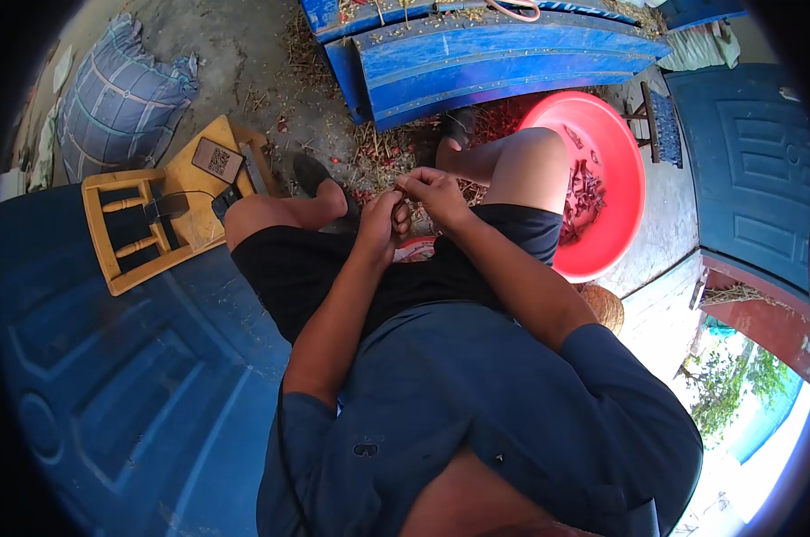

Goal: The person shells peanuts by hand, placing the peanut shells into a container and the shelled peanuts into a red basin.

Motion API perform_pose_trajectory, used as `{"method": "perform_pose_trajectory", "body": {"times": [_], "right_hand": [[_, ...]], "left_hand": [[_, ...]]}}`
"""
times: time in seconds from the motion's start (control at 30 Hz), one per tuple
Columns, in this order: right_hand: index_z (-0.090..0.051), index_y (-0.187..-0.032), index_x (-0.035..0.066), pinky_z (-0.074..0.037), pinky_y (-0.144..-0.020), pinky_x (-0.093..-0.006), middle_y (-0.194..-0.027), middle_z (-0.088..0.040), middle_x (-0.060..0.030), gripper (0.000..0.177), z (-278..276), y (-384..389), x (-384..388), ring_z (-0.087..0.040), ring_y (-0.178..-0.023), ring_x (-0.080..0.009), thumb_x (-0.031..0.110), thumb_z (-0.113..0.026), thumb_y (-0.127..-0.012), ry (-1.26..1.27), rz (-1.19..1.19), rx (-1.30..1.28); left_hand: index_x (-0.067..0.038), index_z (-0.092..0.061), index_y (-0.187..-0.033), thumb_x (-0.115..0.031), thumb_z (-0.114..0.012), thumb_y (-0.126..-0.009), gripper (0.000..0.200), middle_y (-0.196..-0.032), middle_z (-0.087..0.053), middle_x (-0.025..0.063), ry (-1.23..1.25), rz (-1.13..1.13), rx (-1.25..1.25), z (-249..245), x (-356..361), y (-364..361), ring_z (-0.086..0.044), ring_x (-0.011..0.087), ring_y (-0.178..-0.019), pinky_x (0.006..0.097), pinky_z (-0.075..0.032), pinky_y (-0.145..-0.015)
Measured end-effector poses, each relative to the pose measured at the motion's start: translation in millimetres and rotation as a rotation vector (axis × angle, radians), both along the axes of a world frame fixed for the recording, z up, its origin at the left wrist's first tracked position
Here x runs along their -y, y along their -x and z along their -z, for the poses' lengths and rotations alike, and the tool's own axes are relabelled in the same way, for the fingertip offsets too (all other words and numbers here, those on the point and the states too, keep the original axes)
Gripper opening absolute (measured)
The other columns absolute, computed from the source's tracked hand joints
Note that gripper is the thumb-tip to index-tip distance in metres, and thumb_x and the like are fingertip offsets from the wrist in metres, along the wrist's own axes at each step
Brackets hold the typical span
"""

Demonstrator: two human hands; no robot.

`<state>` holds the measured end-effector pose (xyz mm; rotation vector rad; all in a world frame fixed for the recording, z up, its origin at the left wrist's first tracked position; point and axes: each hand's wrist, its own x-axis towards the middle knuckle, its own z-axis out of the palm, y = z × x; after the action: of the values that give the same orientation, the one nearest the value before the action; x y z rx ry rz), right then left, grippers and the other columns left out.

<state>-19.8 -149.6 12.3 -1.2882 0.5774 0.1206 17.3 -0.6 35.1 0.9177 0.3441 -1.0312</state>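
My left hand (384,222) is closed, its fingers curled, above my lap. Against it, my right hand (435,193) pinches with thumb and forefinger. Between the two hands is a small dark reddish thing, mostly hidden by the fingers; its kind cannot be made out. Below the hands, between my thighs, part of a red and white container (415,251) shows. Beside my right leg stands a large red plastic basin (626,219). Dark red dried pods (586,199), which look like chili peppers, lie in it.
A wooden chair (127,276) on the left bears a phone (217,159) with a square code and a dark device with a cable. Behind it sits a stuffed checked sack (123,103). Blue metal panels (503,67) stand ahead. Stalks and red bits litter the floor around my feet.
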Motion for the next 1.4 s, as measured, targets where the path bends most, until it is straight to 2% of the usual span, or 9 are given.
{"method": "perform_pose_trajectory", "body": {"times": [0.2,0.33,0.5,0.73,0.9,1.03,1.13,1.23,1.4], "right_hand": [[-0.067,-0.091,0.01,-0.048,-0.085,-0.0313,-0.085,-0.067,0.0002,0.014,-37,0,25,-0.062,-0.081,-0.0115,0.023,-0.067,-0.095,-0.511,0.111,-0.245],[-0.067,-0.091,0.009,-0.049,-0.084,-0.0316,-0.085,-0.066,0.0,0.016,-25,3,29,-0.062,-0.084,-0.0112,0.024,-0.067,-0.095,-0.779,0.051,-0.242],[-0.068,-0.095,0.007,-0.049,-0.077,-0.0274,-0.089,-0.068,-0.0015,0.024,-30,0,21,-0.061,-0.082,-0.0106,0.031,-0.066,-0.097,-0.262,-0.076,-0.112],[-0.072,-0.095,0.003,-0.05,-0.068,-0.0278,-0.084,-0.067,0.0001,0.029,-48,2,6,-0.063,-0.08,-0.0104,0.032,-0.069,-0.094,-0.124,-0.044,-0.188],[-0.072,-0.085,0.002,-0.048,-0.061,-0.0314,-0.081,-0.066,-0.0042,0.02,-45,-3,25,-0.063,-0.072,-0.0126,0.022,-0.075,-0.089,0.671,-0.441,0.075],[-0.071,-0.085,0.003,-0.049,-0.065,-0.0358,-0.079,-0.064,-0.0077,0.018,-62,-35,57,-0.064,-0.075,-0.021,0.02,-0.075,-0.086,0.704,-0.699,0.214],[-0.073,-0.084,0.007,-0.053,-0.069,-0.0477,-0.082,-0.07,-0.013,0.016,-91,-70,66,-0.067,-0.075,-0.0375,0.022,-0.072,-0.079,1.016,-1.204,0.643],[-0.076,-0.085,0.009,-0.053,-0.07,-0.047,-0.079,-0.07,-0.0144,0.015,-112,-89,58,-0.068,-0.078,-0.0361,0.021,-0.071,-0.078,1.032,-1.589,0.6],[-0.074,-0.083,0.005,-0.052,-0.072,-0.047,-0.08,-0.067,-0.0151,0.012,-133,-104,40,-0.067,-0.082,-0.0334,0.017,-0.072,-0.079,0.873,-1.74,0.386]], "left_hand": [[-0.008,-0.059,-0.095,-0.022,-0.049,-0.099,0.018,-0.06,-0.04,-0.0057,0.067,-0.011,0.086,-26,14,7,-0.036,0.006,-0.048,0.0233,-0.029,-0.045],[-0.006,-0.06,-0.098,-0.022,-0.049,-0.098,0.02,-0.058,-0.037,-0.0076,0.076,0.017,0.096,-22,10,6,-0.031,0.0031,-0.046,0.0212,-0.025,-0.043],[-0.005,-0.061,-0.097,-0.02,-0.049,-0.098,0.019,-0.058,-0.037,-0.0077,0.05,0.003,0.047,-22,2,9,-0.03,0.0025,-0.046,0.0213,-0.025,-0.042],[-0.005,-0.06,-0.095,-0.019,-0.05,-0.097,0.017,-0.06,-0.041,-0.0055,0.02,-0.033,0.024,-9,-1,5,-0.033,0.0044,-0.046,0.0218,-0.027,-0.042],[-0.011,-0.054,-0.087,-0.02,-0.053,-0.095,0.012,-0.06,-0.038,-0.0062,-0.033,0.036,-0.015,-5,1,12,-0.033,0.0067,-0.048,0.024,-0.027,-0.043],[-0.009,-0.06,-0.093,-0.019,-0.054,-0.095,0.011,-0.06,-0.038,-0.0083,0.071,0.088,-0.018,-8,3,5,-0.032,0.0038,-0.047,0.0221,-0.026,-0.043],[-0.007,-0.063,-0.097,-0.018,-0.055,-0.095,0.014,-0.06,-0.037,-0.01,0.106,0.133,0.051,-10,9,4,-0.03,0.0014,-0.047,0.0204,-0.024,-0.042],[-0.005,-0.064,-0.097,-0.016,-0.057,-0.094,0.014,-0.061,-0.036,-0.0115,0.128,0.163,0.092,-13,11,5,-0.028,-0.0003,-0.046,0.0191,-0.022,-0.042],[-0.004,-0.066,-0.094,-0.013,-0.061,-0.09,0.012,-0.061,-0.039,-0.01,0.086,0.196,0.087,-20,5,0,-0.031,-0.0002,-0.047,0.0194,-0.023,-0.043]]}}
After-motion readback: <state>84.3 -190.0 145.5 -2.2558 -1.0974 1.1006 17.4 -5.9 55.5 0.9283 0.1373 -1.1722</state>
